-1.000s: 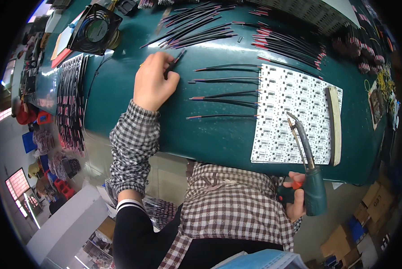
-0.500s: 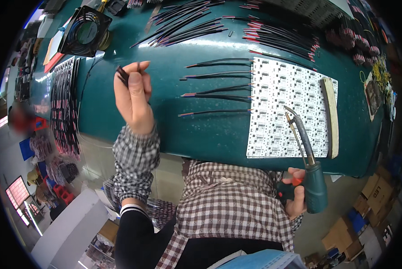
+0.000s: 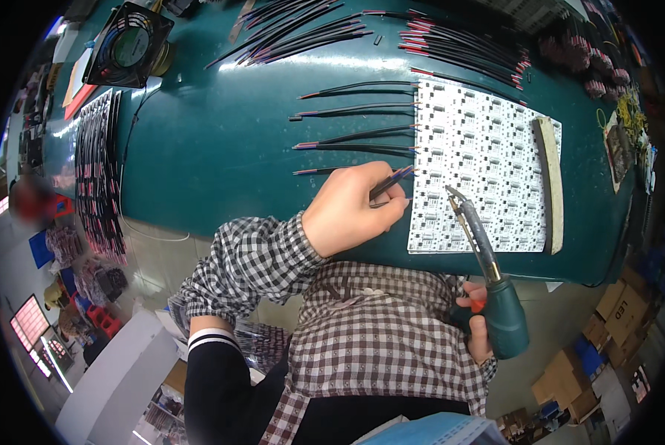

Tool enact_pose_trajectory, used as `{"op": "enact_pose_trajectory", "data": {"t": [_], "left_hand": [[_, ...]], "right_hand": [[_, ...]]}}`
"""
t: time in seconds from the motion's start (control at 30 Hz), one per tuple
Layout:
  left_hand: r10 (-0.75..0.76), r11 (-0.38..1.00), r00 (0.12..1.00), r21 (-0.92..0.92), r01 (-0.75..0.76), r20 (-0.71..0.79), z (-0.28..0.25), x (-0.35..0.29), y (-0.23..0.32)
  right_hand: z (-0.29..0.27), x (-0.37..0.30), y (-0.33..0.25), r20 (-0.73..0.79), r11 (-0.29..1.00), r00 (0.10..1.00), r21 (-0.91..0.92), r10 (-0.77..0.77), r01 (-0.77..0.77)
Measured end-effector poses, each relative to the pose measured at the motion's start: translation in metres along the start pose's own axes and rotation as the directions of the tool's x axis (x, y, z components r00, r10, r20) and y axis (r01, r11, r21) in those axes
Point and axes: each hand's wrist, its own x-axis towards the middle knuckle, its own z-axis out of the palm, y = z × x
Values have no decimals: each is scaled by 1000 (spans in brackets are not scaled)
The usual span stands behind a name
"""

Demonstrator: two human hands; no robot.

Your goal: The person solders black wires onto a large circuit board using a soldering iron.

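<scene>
My left hand [image 3: 358, 206] is closed around a few black cables [image 3: 392, 182] with coloured wire ends, just off the left edge of a white circuit board panel [image 3: 488, 167]. Several black cables [image 3: 355, 111] lie side by side with one end at that same edge. From the lower right, my right hand [image 3: 479, 330] grips a green soldering gun [image 3: 507, 319]. Its bent metal tip is over the lower left part of the panel; whether it touches, I cannot tell. The fingers around the gun's handle are partly hidden.
A pale bar [image 3: 549, 185] lies along the panel's right side. Black and red cable piles [image 3: 458, 55] lie beyond it, more loose cables [image 3: 295, 37] farther left. A black fan [image 3: 128, 46] stands at the far left, above a stack of wired boards [image 3: 99, 178].
My left hand has swung right and nearer, bringing the cables from the table's left part to the panel's left edge. The soldering gun's tip has shifted a little left.
</scene>
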Motion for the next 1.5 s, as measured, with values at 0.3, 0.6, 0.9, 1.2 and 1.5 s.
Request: {"op": "enact_pose_trajectory", "data": {"t": [0.3, 0.6, 0.9, 1.2, 1.5], "left_hand": [[52, 995, 999, 88, -51, -9, -3, 6, 0], [27, 998, 1000, 61, -27, -5, -1, 11, -4], [10, 998, 1000, 69, -9, -16, -1, 13, -2], [2, 998, 1000, 67, -1, -12, -1, 12, 0], [16, 996, 1000, 86, -15, -14, -1, 13, 1]], "right_hand": [[-2, -2, 11, 66, 987, 994, -133, -85, 93], [-4, -1, 20, 97, 961, 977, -188, -188, 203], [-8, 2, 30, 175, 909, 942, -262, -287, 325], [-2, 1, 32, 95, 938, 963, -223, -250, 266], [-8, 4, 32, 183, 871, 939, -356, -291, 339]]}}
